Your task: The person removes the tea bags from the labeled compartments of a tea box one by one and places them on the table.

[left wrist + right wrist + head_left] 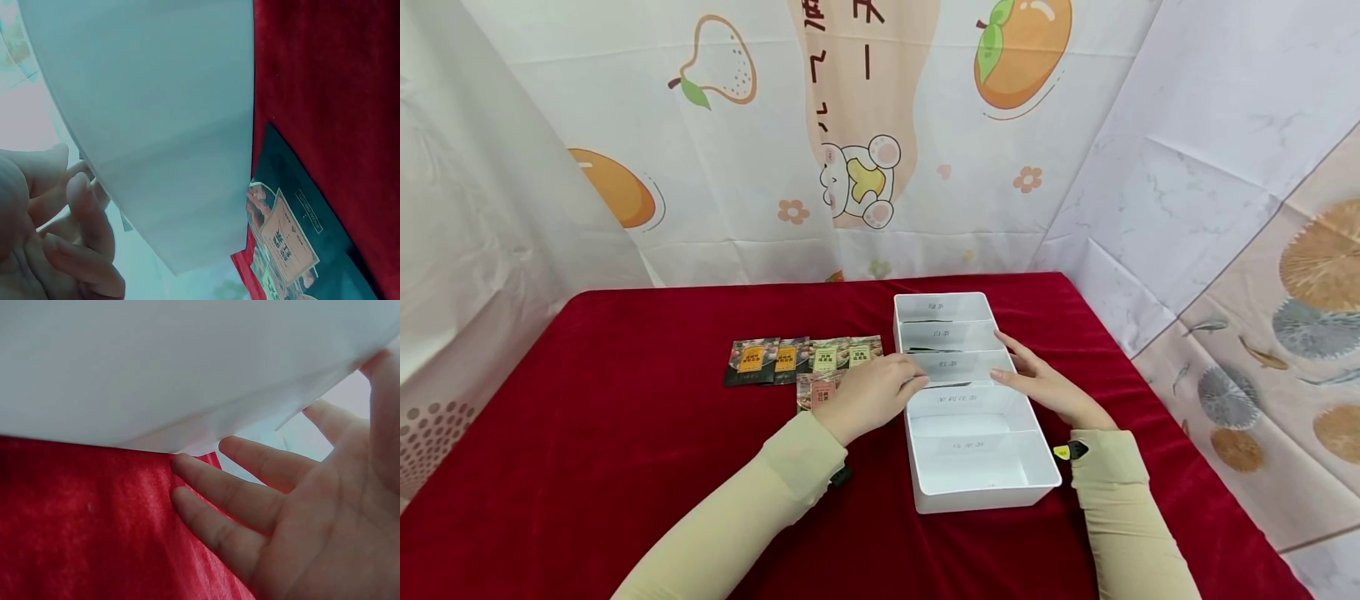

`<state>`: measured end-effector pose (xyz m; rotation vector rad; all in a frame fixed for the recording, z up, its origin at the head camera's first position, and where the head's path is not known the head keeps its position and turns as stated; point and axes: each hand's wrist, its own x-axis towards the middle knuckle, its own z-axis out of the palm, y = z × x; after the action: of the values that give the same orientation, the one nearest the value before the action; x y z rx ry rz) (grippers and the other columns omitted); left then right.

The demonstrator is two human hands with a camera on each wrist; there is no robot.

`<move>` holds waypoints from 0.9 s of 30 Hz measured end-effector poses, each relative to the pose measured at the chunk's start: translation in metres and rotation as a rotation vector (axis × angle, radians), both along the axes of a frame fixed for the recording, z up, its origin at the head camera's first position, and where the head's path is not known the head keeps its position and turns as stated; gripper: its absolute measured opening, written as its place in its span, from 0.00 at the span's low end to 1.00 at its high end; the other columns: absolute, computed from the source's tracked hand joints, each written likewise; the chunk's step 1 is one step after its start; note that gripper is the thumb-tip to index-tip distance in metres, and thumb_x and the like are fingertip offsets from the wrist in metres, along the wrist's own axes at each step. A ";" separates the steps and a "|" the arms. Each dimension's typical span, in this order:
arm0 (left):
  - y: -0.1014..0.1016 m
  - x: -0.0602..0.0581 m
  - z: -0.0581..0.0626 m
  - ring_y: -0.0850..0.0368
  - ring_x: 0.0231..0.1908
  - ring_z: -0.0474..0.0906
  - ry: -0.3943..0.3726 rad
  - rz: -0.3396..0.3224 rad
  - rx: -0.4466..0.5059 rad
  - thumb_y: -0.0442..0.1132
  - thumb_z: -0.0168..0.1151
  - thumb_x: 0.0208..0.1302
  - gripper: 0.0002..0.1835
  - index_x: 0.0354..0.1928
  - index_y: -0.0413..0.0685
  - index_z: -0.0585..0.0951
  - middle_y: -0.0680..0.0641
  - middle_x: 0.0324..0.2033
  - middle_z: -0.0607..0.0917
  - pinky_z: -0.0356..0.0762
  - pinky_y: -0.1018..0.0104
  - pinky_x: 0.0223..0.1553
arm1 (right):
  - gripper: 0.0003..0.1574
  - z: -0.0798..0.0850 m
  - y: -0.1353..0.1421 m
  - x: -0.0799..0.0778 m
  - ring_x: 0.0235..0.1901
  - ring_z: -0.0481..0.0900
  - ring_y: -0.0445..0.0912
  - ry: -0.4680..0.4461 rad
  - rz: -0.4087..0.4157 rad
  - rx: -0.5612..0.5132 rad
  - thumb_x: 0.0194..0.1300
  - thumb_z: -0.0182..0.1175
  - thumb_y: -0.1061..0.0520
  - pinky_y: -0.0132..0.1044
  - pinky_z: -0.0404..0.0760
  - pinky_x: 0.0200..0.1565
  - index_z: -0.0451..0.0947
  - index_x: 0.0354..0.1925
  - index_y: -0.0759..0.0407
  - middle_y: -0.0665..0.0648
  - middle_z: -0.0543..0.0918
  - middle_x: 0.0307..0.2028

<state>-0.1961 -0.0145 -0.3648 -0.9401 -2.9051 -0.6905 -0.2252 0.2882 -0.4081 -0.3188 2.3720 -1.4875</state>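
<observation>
A white divided box (973, 502) stands on the red cloth, with handwritten marks on its dividers. My left hand (872, 390) is over its left rim by the middle compartment; its fingers (94, 219) are loosely bent, with nothing visible between them. My right hand (1048, 385) lies along the right side, its spread fingers (237, 494) touching the box wall. Dark edges of flat things show low in the far and middle compartments. Left of the box, a pink-labelled packet (811, 390) is partly hidden by my left hand.
Behind it lie overlapping packets: dark ones with yellow labels (750, 360) and others with green labels (825, 357). The red cloth (587, 433) covers the table. Patterned curtains (737, 167) hang at the back and sides.
</observation>
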 end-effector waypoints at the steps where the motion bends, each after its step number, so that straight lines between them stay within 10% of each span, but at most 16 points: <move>1: 0.001 0.000 -0.001 0.56 0.57 0.80 0.013 -0.001 -0.022 0.48 0.52 0.76 0.16 0.52 0.53 0.86 0.52 0.54 0.85 0.80 0.59 0.53 | 0.50 0.000 0.000 0.000 0.61 0.75 0.58 0.000 0.002 0.001 0.73 0.57 0.48 0.47 0.75 0.58 0.39 0.80 0.42 0.70 0.61 0.72; 11: 0.005 0.005 -0.007 0.61 0.32 0.83 0.085 0.007 -0.084 0.47 0.53 0.76 0.14 0.41 0.56 0.88 0.55 0.34 0.88 0.71 0.68 0.23 | 0.50 0.001 -0.002 -0.001 0.62 0.73 0.59 0.002 0.005 0.011 0.73 0.57 0.47 0.50 0.73 0.60 0.39 0.80 0.42 0.70 0.60 0.73; 27: 0.003 0.007 -0.008 0.62 0.32 0.86 0.200 0.035 0.055 0.44 0.59 0.72 0.10 0.42 0.54 0.89 0.53 0.36 0.91 0.76 0.72 0.26 | 0.50 0.001 0.000 -0.001 0.59 0.76 0.55 -0.003 0.004 -0.009 0.73 0.57 0.49 0.44 0.76 0.56 0.38 0.80 0.44 0.70 0.60 0.72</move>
<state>-0.1896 -0.0119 -0.3725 -0.8938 -2.7079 -0.6310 -0.2259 0.2877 -0.4072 -0.3232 2.3621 -1.4961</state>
